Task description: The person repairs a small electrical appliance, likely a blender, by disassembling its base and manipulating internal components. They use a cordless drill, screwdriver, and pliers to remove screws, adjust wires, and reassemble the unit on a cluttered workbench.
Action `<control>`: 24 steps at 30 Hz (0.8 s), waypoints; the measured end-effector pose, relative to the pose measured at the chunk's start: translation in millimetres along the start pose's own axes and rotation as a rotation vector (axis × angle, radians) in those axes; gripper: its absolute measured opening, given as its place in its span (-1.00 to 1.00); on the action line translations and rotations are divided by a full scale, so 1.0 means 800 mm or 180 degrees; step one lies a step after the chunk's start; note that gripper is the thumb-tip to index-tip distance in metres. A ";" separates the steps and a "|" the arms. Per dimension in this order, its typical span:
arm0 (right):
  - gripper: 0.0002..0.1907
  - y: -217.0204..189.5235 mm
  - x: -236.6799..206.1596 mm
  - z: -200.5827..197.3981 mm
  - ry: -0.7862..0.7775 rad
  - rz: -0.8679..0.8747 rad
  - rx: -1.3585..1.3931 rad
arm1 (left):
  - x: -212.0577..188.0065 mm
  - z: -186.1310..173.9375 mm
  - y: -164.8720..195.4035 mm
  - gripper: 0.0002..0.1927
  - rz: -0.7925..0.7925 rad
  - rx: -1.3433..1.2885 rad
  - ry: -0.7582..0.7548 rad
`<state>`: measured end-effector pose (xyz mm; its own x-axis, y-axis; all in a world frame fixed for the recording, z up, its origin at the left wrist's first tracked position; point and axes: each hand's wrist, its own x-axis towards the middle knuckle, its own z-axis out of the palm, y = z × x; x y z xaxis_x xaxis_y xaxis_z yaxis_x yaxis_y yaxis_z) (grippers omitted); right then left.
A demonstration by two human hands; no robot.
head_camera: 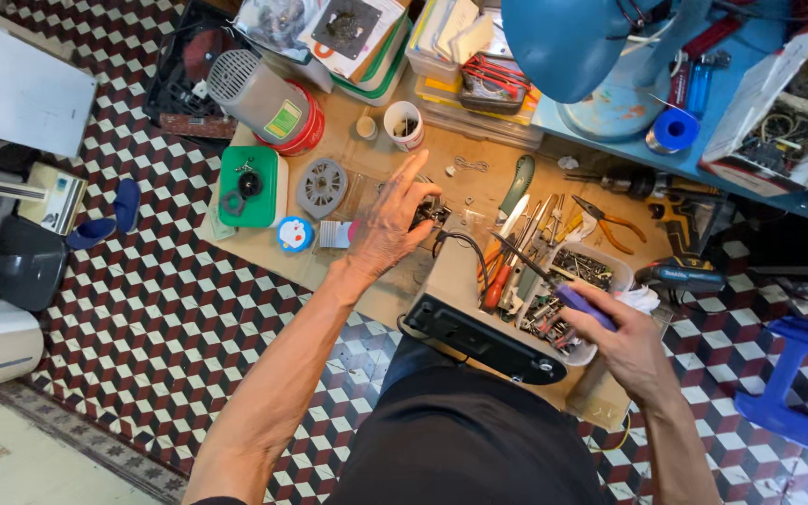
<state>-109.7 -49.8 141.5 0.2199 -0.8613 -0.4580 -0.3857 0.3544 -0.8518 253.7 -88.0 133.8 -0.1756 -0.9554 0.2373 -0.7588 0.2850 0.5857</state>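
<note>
My left hand [387, 223] reaches over the brown workbench [348, 271] and pinches a small dark metal part [430, 211], forefinger stretched out. My right hand [621, 344] holds a screwdriver with a purple handle [584, 306]; its thin shaft points up and left toward that part. Below the shaft lies a beige box-shaped device with a black front panel [479, 339] and a black cable [465, 245]. A clear tray of screws and tools [580, 269] sits beside my right hand.
Pliers [610, 223], screwdrivers and a green-handled knife [516, 184] lie on the bench. A green box [252, 187], grey round disc [321, 187], white cup [403, 124] and grey motor [254, 93] stand left. A blue lamp [568, 42] hangs overhead. A blue stool [797, 383] stands right on the checkered floor.
</note>
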 end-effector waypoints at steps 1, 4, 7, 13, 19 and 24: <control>-0.46 -0.015 0.012 0.014 -0.0090 0.0188 0.0167 | 0.000 -0.001 0.000 -0.49 -0.0003 -0.0020 0.0047; -0.46 -0.046 0.031 0.040 -0.0282 0.0493 0.0367 | -0.001 -0.001 0.001 -0.41 -0.0026 -0.0069 0.0146; -0.46 -0.053 0.038 0.053 -0.0275 0.0493 0.0128 | -0.005 0.003 -0.002 -0.40 -0.0025 -0.0111 0.0160; -0.46 -0.037 0.042 0.059 -0.0270 0.0365 0.0148 | -0.009 0.010 -0.011 -0.46 -0.0107 -0.0174 0.0173; -0.47 -0.031 0.044 0.059 -0.0277 0.0303 0.0178 | -0.003 0.002 -0.019 -0.43 -0.0145 -0.0372 0.0068; -0.48 -0.033 0.047 0.062 -0.0296 0.0404 0.0203 | -0.003 0.001 -0.019 -0.39 -0.0154 -0.0353 -0.0007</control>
<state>-46.7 -73.3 133.9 0.2562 -0.7717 -0.5821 -0.3587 0.4833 -0.7986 265.5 -90.0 123.6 -0.1419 -0.9684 0.2051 -0.6925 0.2452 0.6785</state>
